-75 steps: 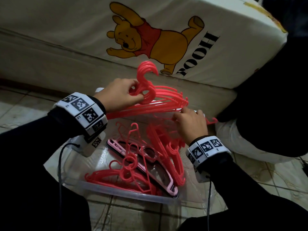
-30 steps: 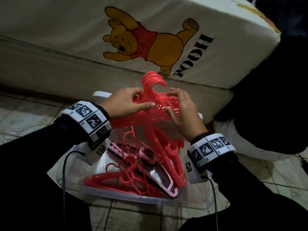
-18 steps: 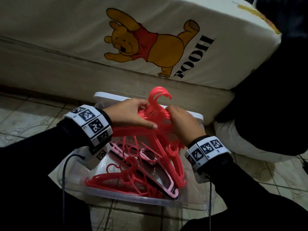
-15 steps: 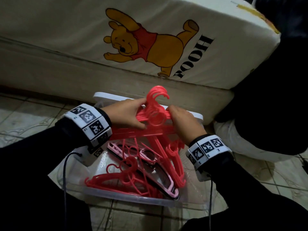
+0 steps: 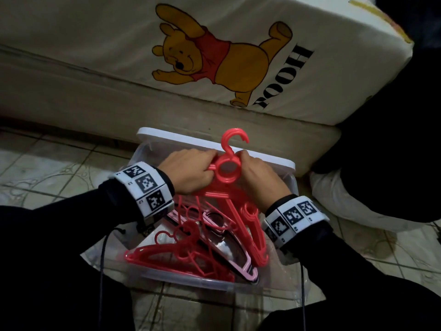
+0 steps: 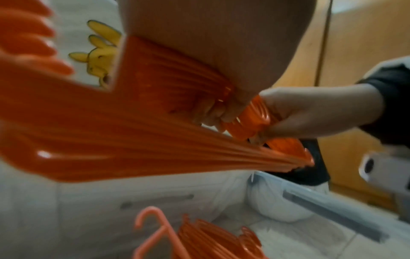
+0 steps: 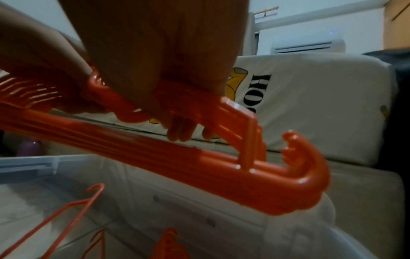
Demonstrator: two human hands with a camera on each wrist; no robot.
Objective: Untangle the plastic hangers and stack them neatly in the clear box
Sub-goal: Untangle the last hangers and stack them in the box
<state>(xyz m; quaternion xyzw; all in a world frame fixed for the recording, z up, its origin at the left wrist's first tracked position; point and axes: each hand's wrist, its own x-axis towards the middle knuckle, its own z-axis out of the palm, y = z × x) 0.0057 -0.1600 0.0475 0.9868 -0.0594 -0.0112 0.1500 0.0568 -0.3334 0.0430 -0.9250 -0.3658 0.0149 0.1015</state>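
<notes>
Both hands hold one aligned bundle of red plastic hangers [image 5: 226, 174] by its neck ring, hooks pointing away from me, over the far end of the clear box [image 5: 191, 281]. My left hand [image 5: 193, 172] grips the left side of the neck and my right hand [image 5: 256, 175] grips the right side. In the left wrist view the bundle [image 6: 133, 133] fans under the curled fingers [image 6: 213, 113]. In the right wrist view the bundle's shoulder end [image 7: 288, 184] hangs above the box. More red hangers [image 5: 181, 249] and a pink one [image 5: 241, 261] lie tangled inside the box.
A white lid [image 5: 171, 137] lies behind the box's far edge. A mattress with a yellow bear print [image 5: 214, 56] stands right behind it. Dark cloth [image 5: 381, 139] and a white bundle [image 5: 338, 204] lie at the right. Tiled floor [image 5: 47, 168] stretches to the left.
The bundle has come down towards the box and its fanned hooks have closed into one stack. My right hand slid from the bundle's right shoulder to the neck, opposite the left hand.
</notes>
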